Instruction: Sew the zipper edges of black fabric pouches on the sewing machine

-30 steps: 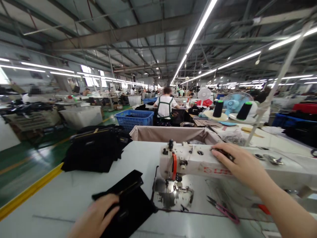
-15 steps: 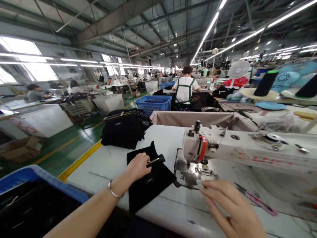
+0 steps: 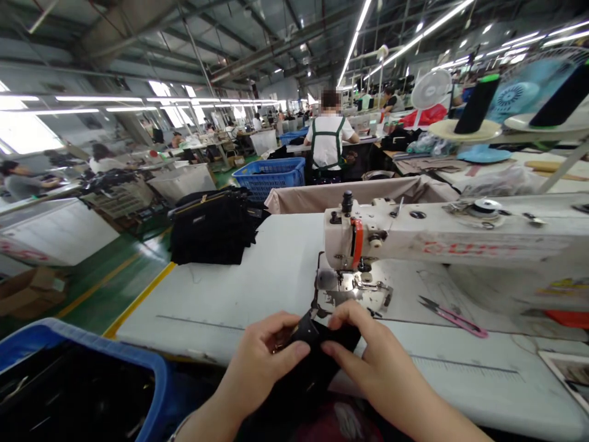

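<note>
My left hand (image 3: 271, 350) pinches one edge of a black fabric piece (image 3: 306, 368), thumb on top. Opposite it, my right hand (image 3: 363, 350) grips the same piece between thumb and fingers. The piece is lifted at the table's front edge, and its lower part hangs toward my lap. Just beyond my fingers are the metal plate and presser foot of a white sewing machine (image 3: 442, 239). Pink-handled thread snips (image 3: 453, 316) lie right of the plate. A stack of black fabric pieces (image 3: 214, 227) sits at the table's far left.
A blue crate (image 3: 161, 380) with black items stands at my lower left. Behind the machine hangs a beige cloth-lined trough (image 3: 294, 199). Farther back are a blue basket (image 3: 271, 174) and a seated co-worker (image 3: 327, 138). Black thread cones (image 3: 476, 107) stand at the right.
The black piece has come off the tabletop toward me. My right hand has left the spot beside the needle plate and joined my left on the piece. The view has shifted somewhat.
</note>
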A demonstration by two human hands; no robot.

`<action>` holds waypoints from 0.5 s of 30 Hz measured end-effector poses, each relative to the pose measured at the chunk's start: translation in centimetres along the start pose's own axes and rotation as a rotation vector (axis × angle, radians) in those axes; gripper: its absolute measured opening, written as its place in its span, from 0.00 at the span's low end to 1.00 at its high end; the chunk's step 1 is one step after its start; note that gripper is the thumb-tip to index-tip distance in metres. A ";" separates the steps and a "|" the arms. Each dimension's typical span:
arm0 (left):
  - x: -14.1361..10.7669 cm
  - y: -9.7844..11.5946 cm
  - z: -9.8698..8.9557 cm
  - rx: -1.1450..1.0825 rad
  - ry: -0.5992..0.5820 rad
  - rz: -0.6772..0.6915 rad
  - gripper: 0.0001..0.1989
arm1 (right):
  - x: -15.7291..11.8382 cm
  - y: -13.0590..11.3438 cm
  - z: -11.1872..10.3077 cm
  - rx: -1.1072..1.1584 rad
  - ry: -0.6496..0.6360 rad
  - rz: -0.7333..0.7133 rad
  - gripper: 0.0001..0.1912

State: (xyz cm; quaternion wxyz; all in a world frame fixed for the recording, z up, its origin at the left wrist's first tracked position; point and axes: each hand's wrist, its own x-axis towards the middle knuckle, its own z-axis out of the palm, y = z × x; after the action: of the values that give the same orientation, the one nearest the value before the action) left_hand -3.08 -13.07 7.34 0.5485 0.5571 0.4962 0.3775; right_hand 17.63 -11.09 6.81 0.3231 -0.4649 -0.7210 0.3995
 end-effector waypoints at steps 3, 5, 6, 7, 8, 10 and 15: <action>0.0 -0.5 0.8 0.027 0.103 0.018 0.10 | -0.5 -0.3 -0.6 -0.020 -0.029 -0.051 0.06; 0.1 -0.8 1.2 -0.071 0.138 -0.009 0.10 | -0.7 -0.4 -0.9 -0.025 -0.046 -0.037 0.04; 0.1 -0.9 1.3 -0.134 0.151 -0.030 0.12 | -0.7 -0.4 -1.0 -0.026 -0.054 -0.027 0.03; 0.0 -1.0 1.5 -0.191 0.162 -0.050 0.14 | -0.7 -0.4 -1.0 -0.025 -0.060 -0.022 0.02; 0.0 -1.0 1.6 -0.237 0.172 -0.063 0.15 | -0.7 -0.4 -1.1 -0.018 -0.059 -0.026 0.02; 0.0 -1.1 1.8 -0.295 0.186 -0.081 0.14 | -0.8 -0.5 -1.0 0.002 -0.040 -0.031 0.05; -0.1 -0.9 2.2 -0.414 0.212 -0.136 0.11 | -1.1 -0.8 -1.1 0.037 0.001 -0.012 0.07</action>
State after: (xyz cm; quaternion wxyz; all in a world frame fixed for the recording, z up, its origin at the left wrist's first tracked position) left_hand -1.15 -13.78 6.22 0.6198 0.3554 0.4995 0.4899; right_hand 18.62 -12.02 7.94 0.3344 -0.4548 -0.7162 0.4105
